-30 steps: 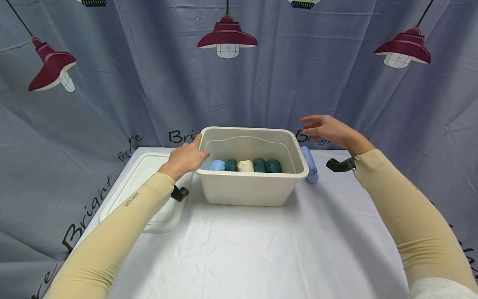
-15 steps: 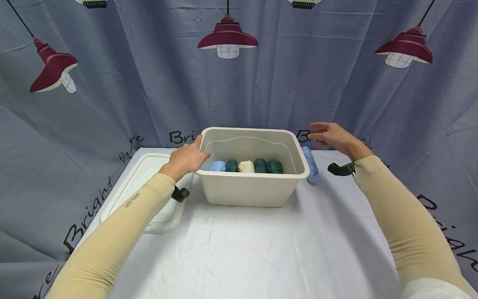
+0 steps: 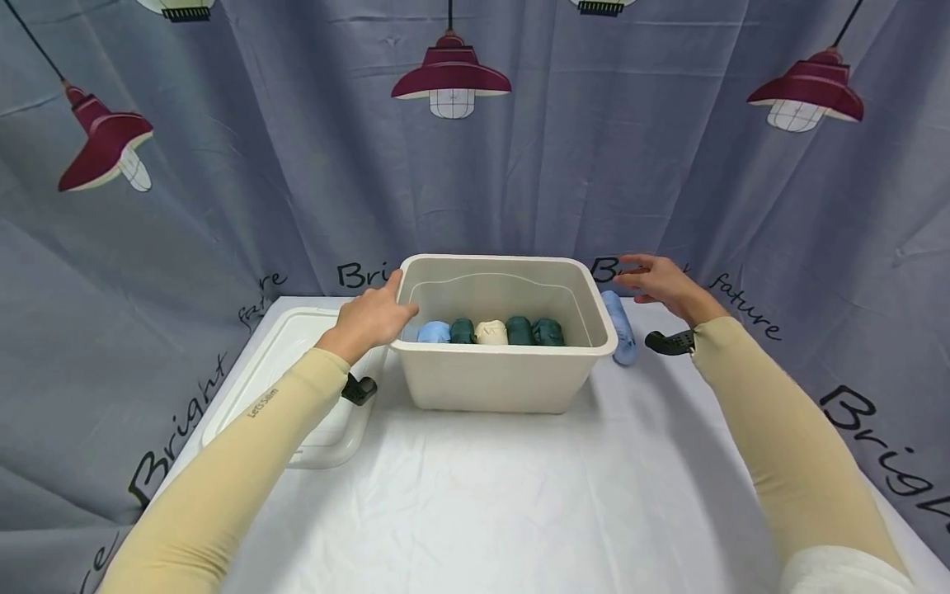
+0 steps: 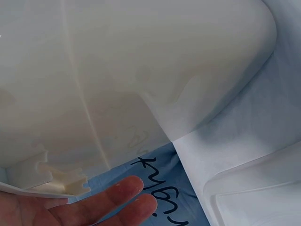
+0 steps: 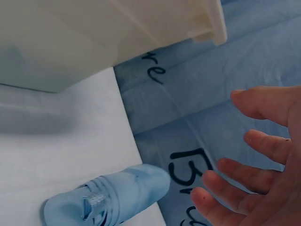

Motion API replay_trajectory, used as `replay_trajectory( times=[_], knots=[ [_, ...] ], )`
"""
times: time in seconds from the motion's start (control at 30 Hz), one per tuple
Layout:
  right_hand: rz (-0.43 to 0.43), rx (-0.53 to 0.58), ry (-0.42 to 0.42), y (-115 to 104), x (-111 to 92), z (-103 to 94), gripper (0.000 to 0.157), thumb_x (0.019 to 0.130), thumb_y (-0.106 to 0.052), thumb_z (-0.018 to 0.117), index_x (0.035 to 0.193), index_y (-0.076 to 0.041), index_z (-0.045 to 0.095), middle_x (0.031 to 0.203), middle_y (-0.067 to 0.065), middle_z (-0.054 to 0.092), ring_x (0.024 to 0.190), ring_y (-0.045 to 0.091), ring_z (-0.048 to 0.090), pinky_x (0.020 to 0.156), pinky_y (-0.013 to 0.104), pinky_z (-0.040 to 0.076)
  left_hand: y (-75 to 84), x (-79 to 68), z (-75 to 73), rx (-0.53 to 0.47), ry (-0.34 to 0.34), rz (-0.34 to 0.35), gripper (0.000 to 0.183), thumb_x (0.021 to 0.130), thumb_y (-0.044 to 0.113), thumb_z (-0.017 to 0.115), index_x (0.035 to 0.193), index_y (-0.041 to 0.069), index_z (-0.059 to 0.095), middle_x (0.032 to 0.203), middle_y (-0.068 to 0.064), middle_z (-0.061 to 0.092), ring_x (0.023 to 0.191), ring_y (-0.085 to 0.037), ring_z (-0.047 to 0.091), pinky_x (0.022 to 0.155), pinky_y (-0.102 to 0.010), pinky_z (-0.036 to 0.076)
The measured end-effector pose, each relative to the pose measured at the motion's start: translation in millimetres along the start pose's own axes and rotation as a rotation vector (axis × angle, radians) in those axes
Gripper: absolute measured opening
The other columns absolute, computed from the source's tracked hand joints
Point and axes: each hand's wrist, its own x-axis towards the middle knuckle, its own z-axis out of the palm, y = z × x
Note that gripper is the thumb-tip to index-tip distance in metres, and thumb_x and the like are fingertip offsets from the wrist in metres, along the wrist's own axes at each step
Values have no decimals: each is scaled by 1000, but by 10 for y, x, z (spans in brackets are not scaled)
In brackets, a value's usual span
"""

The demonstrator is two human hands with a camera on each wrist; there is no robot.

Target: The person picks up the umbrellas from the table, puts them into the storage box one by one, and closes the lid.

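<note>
My left hand (image 3: 371, 315) holds the left rim of an off-white plastic storage box (image 3: 490, 375), thumb over the inside and other fingers outside. In the left wrist view two fingers (image 4: 113, 197) extend below the rim, apart from the wall. Five-fingered and loosely spread, my right hand (image 3: 663, 285) hovers beside a light blue fabric roll (image 3: 620, 330), holding nothing. The right wrist view shows that roll (image 5: 113, 195) bound with a strap, lying at the table's far edge. Inside the box a row holds a blue roll (image 3: 434, 332), a cream roll (image 3: 491, 332) and several dark green rolls (image 3: 519, 331).
The white box lid (image 3: 326, 433) lies flat on the table left of the box, partly under the left forearm. A white cloth covers the table (image 3: 475, 503). Behind it hangs a grey-blue curtain (image 3: 564, 181) printed with red lamps and lettering.
My right hand has moved slightly down and to the right, lower toward the blue roll beside the box. My left hand stays on the rim, and the rolls inside have not moved.
</note>
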Motion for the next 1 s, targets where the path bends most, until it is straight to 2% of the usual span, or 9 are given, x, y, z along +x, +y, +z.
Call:
replay_trajectory(
  times=[0.2, 0.33, 0.47, 0.77, 1.0],
  knots=[
    [27, -11, 34, 112, 68, 53, 78, 100, -28, 62, 162, -7, 19, 156, 29, 35, 143, 46, 36, 110, 58, 38, 7, 0, 5, -4, 0, 2, 81, 97, 51, 40, 164, 20, 7, 137, -22, 60, 108, -38, 66, 82, -52, 47],
    [41, -2, 42, 178, 115, 83, 78, 100, -29, 61, 161, -6, 18, 157, 30, 34, 143, 48, 35, 110, 60, 38, 3, -3, 7, -2, 0, -1, 81, 97, 51, 40, 164, 20, 7, 135, -21, 61, 105, -37, 66, 80, -51, 47],
    [65, -5, 52, 255, 157, 95, 80, 99, -29, 62, 161, -6, 18, 159, 29, 30, 143, 48, 34, 110, 59, 38, -1, -1, 4, -6, 12, -1, 81, 96, 51, 41, 164, 20, 8, 139, -22, 59, 109, -40, 65, 84, -54, 48],
    [95, 3, 25, 411, 234, 139, 79, 99, -26, 61, 161, -5, 18, 164, 26, 20, 145, 49, 31, 111, 59, 37, -1, 2, -3, -13, 11, -5, 82, 95, 50, 40, 164, 20, 7, 143, -22, 56, 116, -40, 63, 90, -57, 46],
    [126, 1, 21, 472, 290, 198, 81, 98, -27, 63, 162, -7, 17, 164, 26, 18, 144, 48, 32, 110, 58, 38, -5, 6, 0, -13, 11, -7, 81, 96, 50, 40, 164, 21, 8, 144, -22, 55, 118, -41, 62, 91, -57, 46]
  ],
)
